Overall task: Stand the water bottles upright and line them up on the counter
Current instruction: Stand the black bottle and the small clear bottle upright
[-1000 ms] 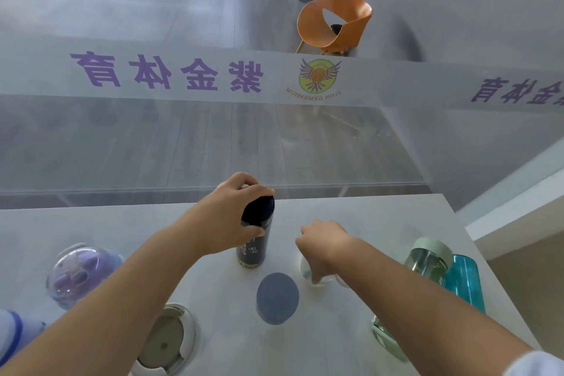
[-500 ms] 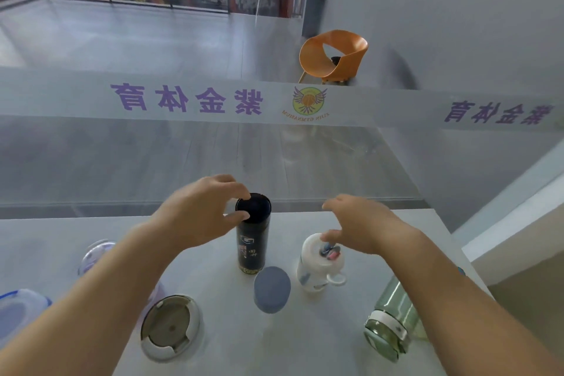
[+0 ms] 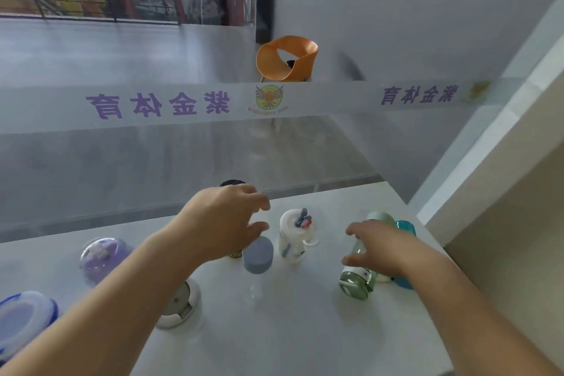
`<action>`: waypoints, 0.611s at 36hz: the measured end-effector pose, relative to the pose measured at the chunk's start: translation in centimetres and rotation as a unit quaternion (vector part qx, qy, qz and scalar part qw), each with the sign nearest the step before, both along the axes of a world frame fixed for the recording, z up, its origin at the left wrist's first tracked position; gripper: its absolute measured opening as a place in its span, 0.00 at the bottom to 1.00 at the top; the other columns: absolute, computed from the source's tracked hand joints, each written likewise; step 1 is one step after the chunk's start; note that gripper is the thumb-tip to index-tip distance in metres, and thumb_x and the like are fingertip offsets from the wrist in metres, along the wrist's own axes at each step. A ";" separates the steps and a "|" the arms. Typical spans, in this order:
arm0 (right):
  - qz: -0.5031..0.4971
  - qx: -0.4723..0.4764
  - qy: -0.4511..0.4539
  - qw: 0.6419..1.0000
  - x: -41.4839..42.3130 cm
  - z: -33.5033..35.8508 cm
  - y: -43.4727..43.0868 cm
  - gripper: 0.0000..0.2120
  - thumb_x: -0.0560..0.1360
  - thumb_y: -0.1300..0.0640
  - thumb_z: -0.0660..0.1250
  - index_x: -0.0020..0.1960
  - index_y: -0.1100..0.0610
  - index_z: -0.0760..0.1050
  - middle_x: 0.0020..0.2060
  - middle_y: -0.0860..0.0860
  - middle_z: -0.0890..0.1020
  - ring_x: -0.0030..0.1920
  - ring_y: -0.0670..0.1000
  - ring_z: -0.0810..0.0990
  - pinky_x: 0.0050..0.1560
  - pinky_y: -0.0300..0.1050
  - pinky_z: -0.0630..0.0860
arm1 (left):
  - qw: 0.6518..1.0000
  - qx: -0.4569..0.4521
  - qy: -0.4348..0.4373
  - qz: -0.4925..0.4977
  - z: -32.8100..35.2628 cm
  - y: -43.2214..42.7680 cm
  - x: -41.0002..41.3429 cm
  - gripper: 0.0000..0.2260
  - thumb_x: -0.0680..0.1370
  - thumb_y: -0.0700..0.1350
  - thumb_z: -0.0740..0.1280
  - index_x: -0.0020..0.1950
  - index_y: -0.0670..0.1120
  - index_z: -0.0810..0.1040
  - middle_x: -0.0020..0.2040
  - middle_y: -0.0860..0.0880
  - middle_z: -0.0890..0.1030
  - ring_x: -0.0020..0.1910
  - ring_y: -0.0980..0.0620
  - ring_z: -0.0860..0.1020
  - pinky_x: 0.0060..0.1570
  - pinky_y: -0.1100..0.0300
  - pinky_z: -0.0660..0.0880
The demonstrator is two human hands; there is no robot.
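Note:
On the white counter [image 3: 290,330] a black bottle [image 3: 233,184] stands upright, mostly hidden behind my left hand [image 3: 225,223], which hovers open in front of it. Beside it stand a bottle with a blue-grey lid [image 3: 258,255] and a white bottle [image 3: 294,235] with a handle. My right hand [image 3: 378,249] is open, fingers spread over a clear green-capped bottle [image 3: 357,281] that lies on its side. A teal bottle [image 3: 406,227] lies behind it.
A purple-lidded bottle [image 3: 102,258], a blue-rimmed container [image 3: 24,319] and a white-lidded bottle [image 3: 181,305] sit at the left. A glass panel [image 3: 183,156] with purple lettering borders the counter's far edge. An orange chair [image 3: 287,58] stands beyond. A beige wall [image 3: 503,207] rises at right.
My left hand has let go of the black bottle and opened. My right hand has left the white bottle and moved right, over the lying green-capped bottle.

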State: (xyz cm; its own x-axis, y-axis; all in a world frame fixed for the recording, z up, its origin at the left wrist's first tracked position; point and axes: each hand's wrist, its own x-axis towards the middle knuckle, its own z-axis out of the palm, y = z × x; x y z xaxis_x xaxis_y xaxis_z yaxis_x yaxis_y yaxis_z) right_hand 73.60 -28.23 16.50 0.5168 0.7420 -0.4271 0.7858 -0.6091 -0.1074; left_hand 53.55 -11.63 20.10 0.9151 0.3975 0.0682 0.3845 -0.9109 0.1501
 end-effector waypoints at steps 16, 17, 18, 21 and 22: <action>-0.044 -0.049 0.051 0.997 6.9 -3.7 -10.7 0.27 0.74 0.42 0.65 0.69 0.51 0.66 0.65 0.49 0.75 0.60 0.50 0.76 0.57 0.46 0.74 | 0.993 -0.045 0.091 -0.054 -6.8 -9.0 9.4 0.16 0.77 0.56 0.61 0.63 0.54 0.72 0.61 0.55 0.76 0.57 0.50 0.76 0.55 0.55 0.74; -0.035 -0.053 0.047 0.997 8.0 -4.2 -11.1 0.28 0.74 0.41 0.65 0.70 0.51 0.65 0.65 0.48 0.74 0.61 0.50 0.76 0.57 0.46 0.73 | 0.993 -0.056 0.096 -0.047 -7.5 -9.3 10.3 0.16 0.77 0.56 0.61 0.63 0.54 0.71 0.60 0.55 0.76 0.57 0.51 0.76 0.56 0.55 0.74; -0.025 -0.058 0.040 0.997 9.1 -4.7 -11.5 0.28 0.74 0.41 0.65 0.70 0.51 0.65 0.66 0.48 0.73 0.61 0.50 0.75 0.56 0.45 0.73 | 0.992 -0.065 0.100 -0.039 -8.3 -9.6 11.3 0.16 0.77 0.56 0.62 0.63 0.54 0.71 0.60 0.55 0.76 0.57 0.51 0.76 0.56 0.55 0.74; 0.021 -0.067 0.003 0.998 12.5 -6.5 -12.2 0.26 0.74 0.40 0.64 0.66 0.52 0.68 0.59 0.49 0.76 0.54 0.50 0.77 0.49 0.45 0.73 | 0.989 -0.108 0.100 0.008 -10.8 -10.5 14.2 0.19 0.76 0.56 0.62 0.65 0.55 0.69 0.62 0.54 0.75 0.59 0.51 0.75 0.56 0.53 0.74; 0.037 -0.067 -0.010 0.997 13.5 -7.1 -12.3 0.24 0.74 0.40 0.64 0.64 0.53 0.69 0.57 0.49 0.77 0.52 0.51 0.77 0.48 0.45 0.73 | 0.988 -0.118 0.100 0.026 -11.6 -10.8 15.2 0.20 0.76 0.56 0.63 0.66 0.54 0.68 0.62 0.54 0.74 0.59 0.50 0.75 0.56 0.52 0.74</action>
